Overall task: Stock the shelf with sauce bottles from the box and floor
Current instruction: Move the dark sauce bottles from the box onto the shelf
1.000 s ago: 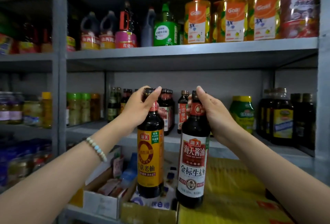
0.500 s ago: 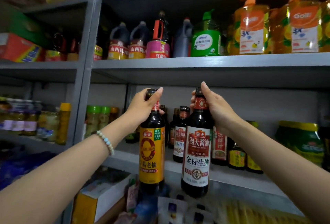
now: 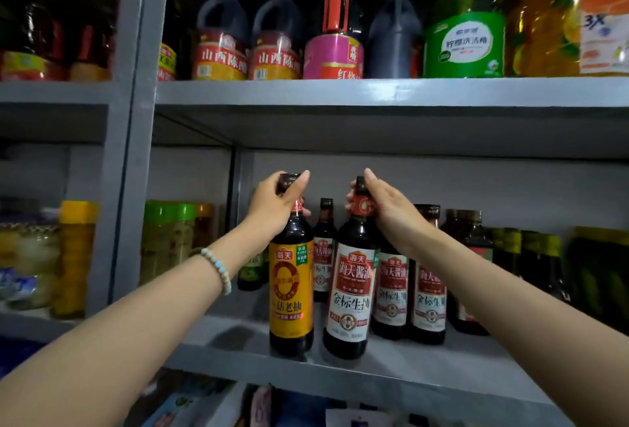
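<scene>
My left hand (image 3: 274, 207) grips the neck and cap of a dark sauce bottle with a yellow label (image 3: 291, 294). My right hand (image 3: 388, 208) grips the neck of a dark sauce bottle with a white and red label (image 3: 350, 297). Both bottles stand upright near the front edge of the grey middle shelf (image 3: 401, 363), side by side. Behind and to the right stand more bottles of the white-labelled kind (image 3: 427, 300).
Jars with green and yellow lids (image 3: 168, 239) fill the shelf's left part, dark bottles (image 3: 531, 263) its right. The upper shelf (image 3: 374, 91) carries vinegar jugs and detergent. A grey upright post (image 3: 132, 154) stands at left. Boxes show below the shelf.
Both hands carried their bottles up and forward from above the boxes onto the middle shelf. The view has moved closer to the shelf.
</scene>
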